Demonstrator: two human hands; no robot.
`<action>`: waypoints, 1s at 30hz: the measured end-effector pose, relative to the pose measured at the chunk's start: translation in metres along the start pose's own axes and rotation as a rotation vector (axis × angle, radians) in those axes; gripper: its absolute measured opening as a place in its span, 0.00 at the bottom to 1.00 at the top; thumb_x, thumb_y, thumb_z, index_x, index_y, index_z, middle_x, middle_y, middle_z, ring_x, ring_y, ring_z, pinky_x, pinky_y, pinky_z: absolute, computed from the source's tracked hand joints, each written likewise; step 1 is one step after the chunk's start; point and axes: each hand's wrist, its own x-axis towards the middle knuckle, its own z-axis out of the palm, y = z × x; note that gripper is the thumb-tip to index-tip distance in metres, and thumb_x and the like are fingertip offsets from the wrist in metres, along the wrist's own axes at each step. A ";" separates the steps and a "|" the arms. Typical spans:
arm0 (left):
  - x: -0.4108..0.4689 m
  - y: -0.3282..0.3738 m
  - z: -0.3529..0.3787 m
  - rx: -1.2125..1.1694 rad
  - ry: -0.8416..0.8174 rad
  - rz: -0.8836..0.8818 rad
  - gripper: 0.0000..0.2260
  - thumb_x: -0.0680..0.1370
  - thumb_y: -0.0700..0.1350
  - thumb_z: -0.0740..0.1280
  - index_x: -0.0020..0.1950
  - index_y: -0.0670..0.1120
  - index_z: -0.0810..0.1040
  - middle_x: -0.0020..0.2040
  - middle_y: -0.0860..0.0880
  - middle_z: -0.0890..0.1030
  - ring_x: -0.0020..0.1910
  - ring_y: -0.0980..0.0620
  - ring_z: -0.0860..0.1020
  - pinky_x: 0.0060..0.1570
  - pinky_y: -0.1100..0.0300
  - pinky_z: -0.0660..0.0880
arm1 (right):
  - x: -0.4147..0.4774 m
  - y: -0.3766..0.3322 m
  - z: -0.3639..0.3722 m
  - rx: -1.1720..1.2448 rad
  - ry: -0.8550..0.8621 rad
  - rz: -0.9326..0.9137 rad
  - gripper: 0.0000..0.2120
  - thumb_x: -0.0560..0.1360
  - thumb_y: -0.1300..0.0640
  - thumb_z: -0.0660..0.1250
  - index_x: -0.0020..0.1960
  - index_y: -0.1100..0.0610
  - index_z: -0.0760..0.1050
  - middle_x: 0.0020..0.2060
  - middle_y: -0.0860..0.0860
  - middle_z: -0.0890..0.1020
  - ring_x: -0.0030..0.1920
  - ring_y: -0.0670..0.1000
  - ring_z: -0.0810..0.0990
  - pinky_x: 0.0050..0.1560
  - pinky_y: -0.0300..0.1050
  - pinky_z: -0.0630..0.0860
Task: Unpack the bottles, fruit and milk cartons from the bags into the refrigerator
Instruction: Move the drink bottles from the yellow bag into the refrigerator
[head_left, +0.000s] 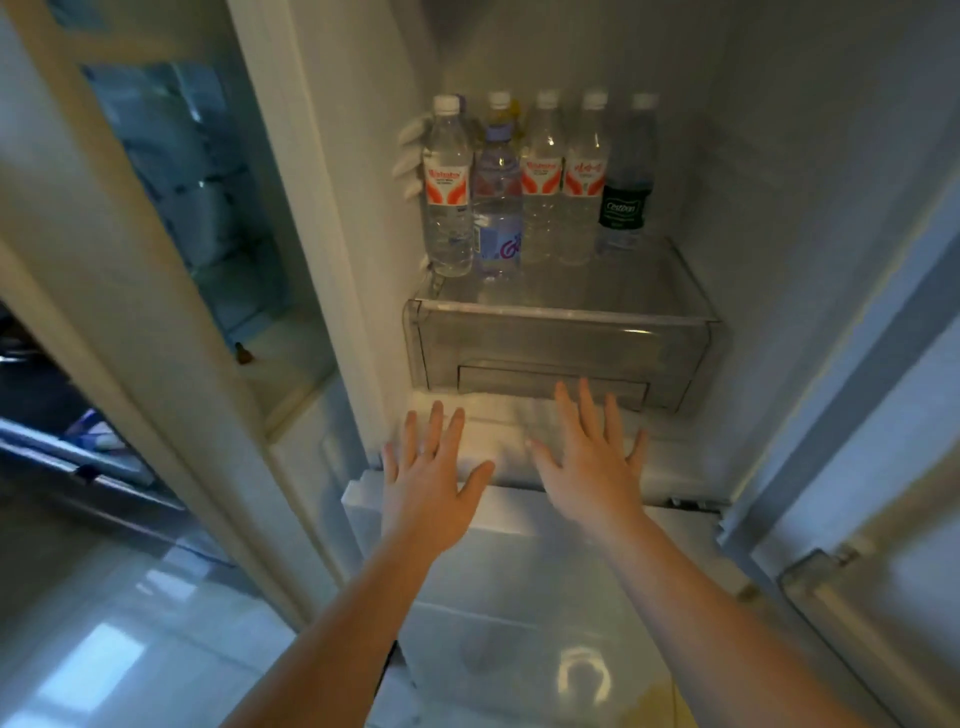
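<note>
Counting in the head view, we find six bottles (540, 182) inside the open refrigerator (779, 156). Three are red-labelled bottles (448, 187), one is a purple-labelled bottle (497, 223), one is a dark-labelled bottle (626, 202), and of the sixth only a white cap (498, 98) shows behind the purple one. All six stand upright, long axes vertical, caps pointing up, with the visible labels facing us. They form one row along the rear edge of the shelf (649, 275), starting at its back left corner and stopping short of its right edge. The purple-labelled bottle stands slightly forward of that row. One clear drawer (561, 343) sits directly beneath the shelf.

We count two hands, both reaching in below the drawer over the white ledge (675, 462). The left hand (431, 483) and the right hand (592, 452) are palm down, fingers straight and spread apart, holding nothing. The right fingertips overlap the drawer's lower edge. Whether either palm touches the ledge we cannot tell.
</note>
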 end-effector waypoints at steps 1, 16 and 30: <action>-0.020 0.000 0.003 -0.018 0.013 -0.024 0.34 0.79 0.69 0.45 0.81 0.58 0.39 0.81 0.54 0.37 0.79 0.48 0.33 0.77 0.41 0.38 | -0.013 0.002 0.000 0.018 -0.013 -0.017 0.33 0.80 0.33 0.47 0.79 0.40 0.37 0.79 0.43 0.36 0.79 0.53 0.35 0.75 0.67 0.37; -0.299 -0.003 -0.014 -0.034 -0.054 -0.470 0.36 0.75 0.73 0.42 0.79 0.62 0.35 0.79 0.55 0.32 0.77 0.47 0.28 0.75 0.37 0.34 | -0.225 -0.007 0.040 0.042 -0.309 -0.320 0.34 0.81 0.34 0.49 0.79 0.41 0.34 0.78 0.43 0.33 0.79 0.53 0.33 0.75 0.67 0.36; -0.511 0.046 -0.002 -0.052 -0.074 -0.550 0.38 0.72 0.73 0.38 0.80 0.61 0.40 0.81 0.56 0.36 0.78 0.48 0.31 0.76 0.40 0.35 | -0.414 0.045 0.023 0.002 -0.417 -0.400 0.33 0.81 0.34 0.47 0.78 0.40 0.33 0.79 0.43 0.34 0.79 0.54 0.32 0.75 0.66 0.36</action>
